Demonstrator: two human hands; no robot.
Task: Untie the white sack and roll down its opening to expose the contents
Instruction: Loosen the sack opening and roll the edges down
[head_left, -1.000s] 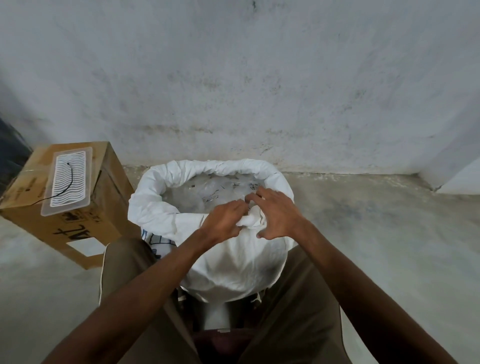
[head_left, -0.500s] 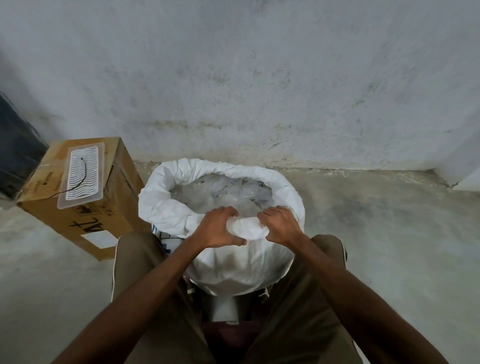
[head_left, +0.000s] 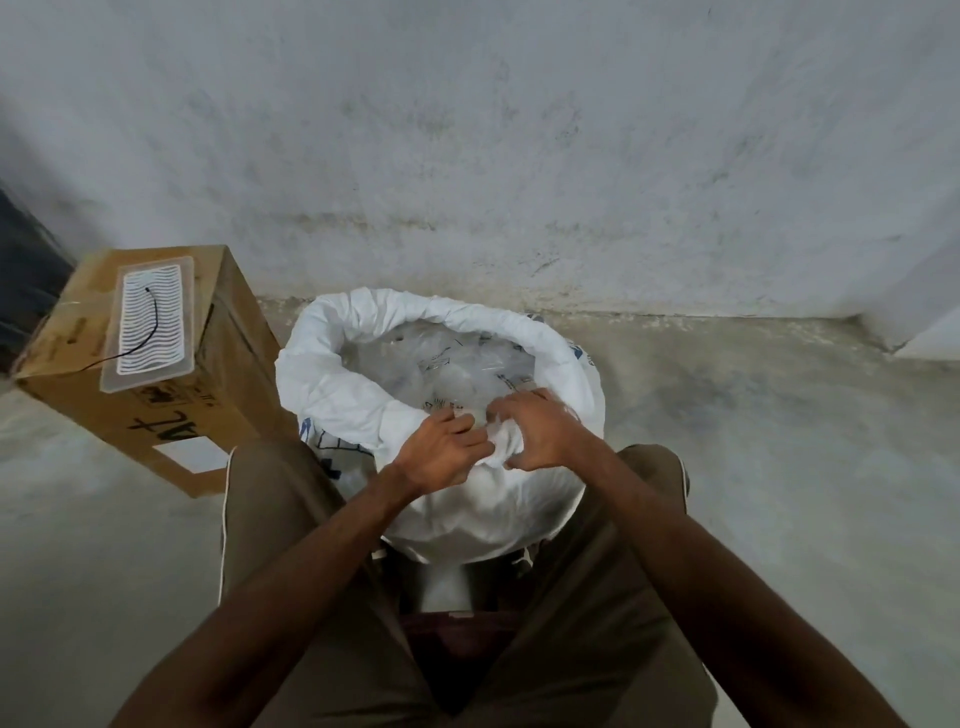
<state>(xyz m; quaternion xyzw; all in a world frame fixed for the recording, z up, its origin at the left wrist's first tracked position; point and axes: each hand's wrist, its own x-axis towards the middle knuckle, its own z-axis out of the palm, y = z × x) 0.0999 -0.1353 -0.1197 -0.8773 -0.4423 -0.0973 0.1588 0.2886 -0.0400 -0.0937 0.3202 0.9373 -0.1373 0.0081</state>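
We see the white sack (head_left: 467, 509) standing on the floor (head_left: 779, 441) between the person's knees, near the far wall (head_left: 519, 156), its mouth open and its edge rolled down into a thick collar. Clear plastic contents (head_left: 447, 364) show inside. Both hands meet at the near rim: the left hand (head_left: 441, 457) has its grip curled closed around the rolled edge, and the right hand (head_left: 545, 431) has its fingers bent over a bunched fold of the same edge, pinching it. To the left stands a cardboard box (head_left: 208, 395) with a clear tray (head_left: 150, 322) on top.
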